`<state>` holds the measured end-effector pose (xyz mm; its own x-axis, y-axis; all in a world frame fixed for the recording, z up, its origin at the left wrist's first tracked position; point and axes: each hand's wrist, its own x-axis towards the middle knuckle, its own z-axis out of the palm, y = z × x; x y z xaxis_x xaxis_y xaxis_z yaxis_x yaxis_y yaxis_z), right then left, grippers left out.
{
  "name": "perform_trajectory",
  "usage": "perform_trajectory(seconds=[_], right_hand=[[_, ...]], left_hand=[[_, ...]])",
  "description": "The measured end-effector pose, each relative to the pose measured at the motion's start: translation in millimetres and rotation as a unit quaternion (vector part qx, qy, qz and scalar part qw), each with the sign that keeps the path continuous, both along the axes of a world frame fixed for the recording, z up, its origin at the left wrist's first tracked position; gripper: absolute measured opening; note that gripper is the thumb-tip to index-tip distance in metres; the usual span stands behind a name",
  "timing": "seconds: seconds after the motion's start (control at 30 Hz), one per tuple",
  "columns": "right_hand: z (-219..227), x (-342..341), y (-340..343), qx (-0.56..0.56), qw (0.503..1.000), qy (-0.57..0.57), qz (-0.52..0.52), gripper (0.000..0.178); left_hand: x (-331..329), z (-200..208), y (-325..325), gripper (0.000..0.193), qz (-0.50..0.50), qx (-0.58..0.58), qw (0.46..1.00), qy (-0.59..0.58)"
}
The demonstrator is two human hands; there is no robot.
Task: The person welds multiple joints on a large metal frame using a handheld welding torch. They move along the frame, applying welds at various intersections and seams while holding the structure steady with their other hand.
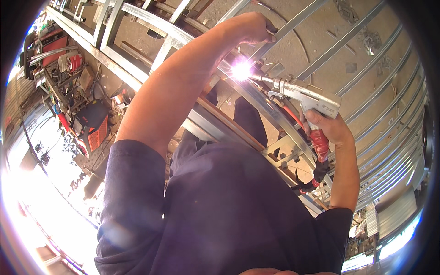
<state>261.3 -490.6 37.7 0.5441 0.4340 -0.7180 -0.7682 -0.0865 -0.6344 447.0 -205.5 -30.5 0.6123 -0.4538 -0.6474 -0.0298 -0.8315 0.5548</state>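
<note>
My right hand (331, 128) is wrapped round the grip of a silver welding gun (316, 97), whose handle end is bound in red tape with a dark cable below. From the gun's nozzle a bright violet-white glare (241, 71) shines on the joint of a metal frame and hides the spot itself. Beyond the glare my left hand (257, 28) is closed, its curled fingers at a silver metal bar (293, 25) that slants off to the upper right. The frame's long rail (263, 101) runs diagonally under the gun.
Many parallel metal bars (385, 91) curve across the right side. More frame rails (110, 59) cross the upper left. A black and orange machine (94, 126) stands at the left among tools and a wire spool (71, 62). A thin cable (300, 36) lies on the concrete floor.
</note>
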Motion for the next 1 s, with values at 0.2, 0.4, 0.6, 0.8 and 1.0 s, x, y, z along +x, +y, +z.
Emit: perform_trajectory(seconds=[0.2, 0.4, 0.6, 0.8, 1.0], right_hand=[[3, -1, -3, -0.001, 1.000, 0.010, 0.001, 0.044], [2, -4, -2, 0.005, 1.000, 0.023, -0.015, 0.043], [20, -23, -34, 0.008, 0.997, 0.028, -0.071, 0.043], [25, -61, -74, 0.004, 0.998, 0.029, -0.058, 0.043], [20, -68, -76, 0.002, 0.999, 0.034, -0.039, 0.042]], left_hand=[[1, -3, 1, 0.051, -0.013, -0.010, 1.000, 0.003], [2, 0, 3, 0.053, 0.016, -0.002, 1.000, 0.021], [-6, -6, 1, 0.049, -0.031, 0.013, 0.995, -0.097], [-56, 18, -61, 0.048, 0.007, -0.028, 0.984, -0.177], [-85, 2, -82, 0.047, -0.002, -0.067, 0.994, -0.086]])
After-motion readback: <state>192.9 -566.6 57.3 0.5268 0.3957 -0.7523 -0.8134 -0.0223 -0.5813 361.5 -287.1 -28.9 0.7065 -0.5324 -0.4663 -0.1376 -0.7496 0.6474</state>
